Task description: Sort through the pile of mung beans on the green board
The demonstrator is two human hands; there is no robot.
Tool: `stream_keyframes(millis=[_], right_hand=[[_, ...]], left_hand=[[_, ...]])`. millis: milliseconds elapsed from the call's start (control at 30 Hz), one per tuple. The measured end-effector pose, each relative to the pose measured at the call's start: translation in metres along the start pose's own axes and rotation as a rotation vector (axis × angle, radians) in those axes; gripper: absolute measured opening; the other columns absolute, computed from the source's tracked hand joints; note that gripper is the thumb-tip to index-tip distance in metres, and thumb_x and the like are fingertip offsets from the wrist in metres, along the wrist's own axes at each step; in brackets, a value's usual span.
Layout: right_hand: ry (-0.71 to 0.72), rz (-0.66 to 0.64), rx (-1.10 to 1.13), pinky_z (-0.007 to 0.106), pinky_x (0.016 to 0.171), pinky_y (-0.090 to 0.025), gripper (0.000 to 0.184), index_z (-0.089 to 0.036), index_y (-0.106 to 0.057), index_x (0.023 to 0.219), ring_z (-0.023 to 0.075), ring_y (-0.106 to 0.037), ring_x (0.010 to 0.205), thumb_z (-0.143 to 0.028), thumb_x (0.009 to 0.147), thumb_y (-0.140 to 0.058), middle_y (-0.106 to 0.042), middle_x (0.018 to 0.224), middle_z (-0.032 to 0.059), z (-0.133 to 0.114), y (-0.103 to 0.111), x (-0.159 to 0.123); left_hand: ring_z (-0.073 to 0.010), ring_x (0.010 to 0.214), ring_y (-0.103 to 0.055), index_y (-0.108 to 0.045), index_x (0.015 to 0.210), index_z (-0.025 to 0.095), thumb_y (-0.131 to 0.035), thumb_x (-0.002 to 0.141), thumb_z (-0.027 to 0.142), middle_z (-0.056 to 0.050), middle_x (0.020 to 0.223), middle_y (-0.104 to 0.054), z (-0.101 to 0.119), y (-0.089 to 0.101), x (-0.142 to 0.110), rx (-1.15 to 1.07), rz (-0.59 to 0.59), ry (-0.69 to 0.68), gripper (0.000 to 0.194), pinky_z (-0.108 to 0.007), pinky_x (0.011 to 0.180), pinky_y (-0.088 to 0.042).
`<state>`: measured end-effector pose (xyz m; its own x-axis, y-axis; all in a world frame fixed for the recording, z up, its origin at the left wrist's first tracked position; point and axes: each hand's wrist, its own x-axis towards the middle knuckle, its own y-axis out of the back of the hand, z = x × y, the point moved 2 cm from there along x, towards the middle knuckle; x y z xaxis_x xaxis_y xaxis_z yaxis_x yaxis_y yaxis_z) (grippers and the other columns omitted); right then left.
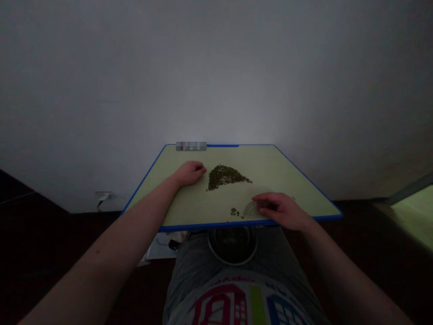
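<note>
A pile of small green beans or seeds [225, 175] lies spread over the middle of a pale yellow board with a blue edge [304, 180]. Just left of the pile, my left hand [191, 173] rests on the board with its fingers curled closed; whatever is inside them, if anything, is hidden. My right hand [282, 209] is by the near edge, thumb and fingers around a clear round dish [250, 208], which shows only in part. Beside the dish lies a small loose group of the same beans [234, 211].
A metal bowl [233, 261] sits on my lap, under the board's near edge. Behind the board rises a plain wall [219, 81]. A plugged socket [103, 195] is low at left, and papers [158, 248] lie below the board.
</note>
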<state>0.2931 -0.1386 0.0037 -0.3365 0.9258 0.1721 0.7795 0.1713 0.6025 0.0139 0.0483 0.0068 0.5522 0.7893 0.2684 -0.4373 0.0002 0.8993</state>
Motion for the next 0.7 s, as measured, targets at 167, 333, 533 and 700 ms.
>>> stream_keyframes(millis=[167, 333, 533, 700], right_hand=[[0.006, -0.037, 0.012, 0.024, 0.064, -0.046, 0.032, -0.018, -0.058, 0.107, 0.0128, -0.057, 0.071, -0.025, 0.075, -0.056, -0.061, 0.080, 0.0028, -0.0058, -0.0009, -0.0010], [0.030, -0.036, -0.008, 0.024, 0.065, -0.046, 0.031, -0.018, -0.058, 0.106, 0.0128, -0.057, 0.071, -0.026, 0.076, -0.055, -0.062, 0.080, 0.0026, -0.0071, -0.0004, -0.0014], [0.044, -0.044, -0.014, 0.026, 0.066, -0.046, 0.031, -0.019, -0.058, 0.106, 0.0134, -0.057, 0.072, -0.026, 0.076, -0.056, -0.062, 0.081, 0.0030, -0.0058, 0.0004, -0.0008], [0.036, -0.062, 0.007, 0.027, 0.066, -0.046, 0.032, -0.019, -0.058, 0.106, 0.0137, -0.057, 0.071, -0.026, 0.075, -0.056, -0.062, 0.081, 0.0033, -0.0094, -0.0038, 0.0033]], left_hand=[[-0.0126, 0.059, -0.046, -0.061, 0.070, 0.015, -0.038, 0.078, 0.044, -0.002, 0.062, -0.056, 0.0012, 0.0008, -0.0008, -0.004, 0.004, -0.011, 0.037, -0.025, 0.055, -0.031], [-0.0126, 0.058, -0.046, -0.061, 0.072, 0.015, -0.037, 0.078, 0.045, -0.002, 0.062, -0.056, 0.0000, -0.0001, -0.0004, -0.003, -0.014, 0.007, 0.038, -0.025, 0.056, -0.031], [-0.0125, 0.059, -0.047, -0.061, 0.071, 0.016, -0.038, 0.078, 0.044, -0.002, 0.064, -0.057, 0.0017, 0.0016, -0.0004, 0.000, -0.007, -0.001, 0.037, -0.025, 0.056, -0.032], [-0.0122, 0.058, -0.046, -0.060, 0.071, 0.015, -0.039, 0.078, 0.043, -0.002, 0.062, -0.057, 0.0022, 0.0016, -0.0011, -0.015, -0.019, 0.007, 0.036, -0.024, 0.054, -0.031]])
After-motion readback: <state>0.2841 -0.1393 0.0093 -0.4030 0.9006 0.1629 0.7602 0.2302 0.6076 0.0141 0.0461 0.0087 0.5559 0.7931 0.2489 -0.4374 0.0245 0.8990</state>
